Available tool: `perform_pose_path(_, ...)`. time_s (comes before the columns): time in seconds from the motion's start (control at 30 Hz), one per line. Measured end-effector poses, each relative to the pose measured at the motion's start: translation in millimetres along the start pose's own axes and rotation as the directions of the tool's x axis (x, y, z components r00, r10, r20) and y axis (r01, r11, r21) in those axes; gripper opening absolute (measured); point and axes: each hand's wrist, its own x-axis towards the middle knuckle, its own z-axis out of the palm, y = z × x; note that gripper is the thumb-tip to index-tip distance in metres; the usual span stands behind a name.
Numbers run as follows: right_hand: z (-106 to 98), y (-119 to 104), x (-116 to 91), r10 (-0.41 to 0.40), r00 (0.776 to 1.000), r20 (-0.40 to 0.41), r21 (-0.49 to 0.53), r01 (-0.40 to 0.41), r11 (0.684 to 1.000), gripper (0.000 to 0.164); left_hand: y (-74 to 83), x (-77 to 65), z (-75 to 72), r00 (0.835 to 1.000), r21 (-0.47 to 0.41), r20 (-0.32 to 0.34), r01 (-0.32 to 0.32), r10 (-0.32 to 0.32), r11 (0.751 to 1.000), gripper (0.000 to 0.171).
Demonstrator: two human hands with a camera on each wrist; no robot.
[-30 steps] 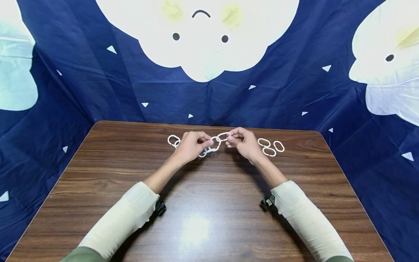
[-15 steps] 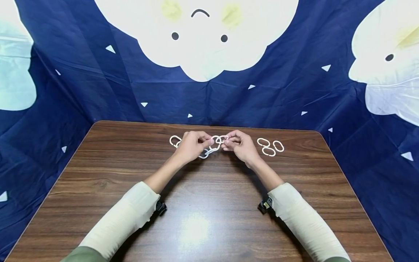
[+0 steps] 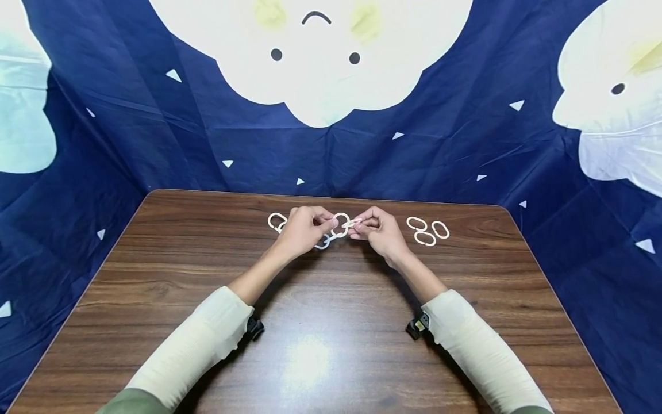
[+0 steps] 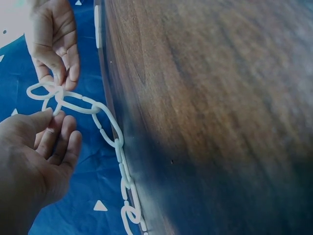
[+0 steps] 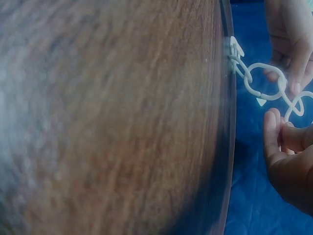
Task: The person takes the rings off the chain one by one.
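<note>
Right over the table's (image 3: 310,299) far edge, the left grip (image 3: 305,233) pinches the end of a white, plastic-looking chain of oval links (image 4: 117,142), tail trailing leftward; the right grip (image 3: 380,233) pinches a matching white oval link (image 3: 353,223), overlapping that end. Fully hooked? Can't tell! Best play, I'd judge: steady the left, line up the link's split, ease it through without forcing.

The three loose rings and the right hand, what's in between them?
Just bare table. The head view shows only brown wood between the right hand and the three loose rings.
</note>
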Motion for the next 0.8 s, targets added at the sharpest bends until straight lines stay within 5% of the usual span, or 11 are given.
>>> perform_pose_path(0.8,-7.1,4.5,-1.5,-0.014,0.999,-0.046,0.010,0.014,1.000,0.012,-4.7,-1.6,-6.3,0.999,0.006,-0.004,0.043,-0.043,0.999,0.023)
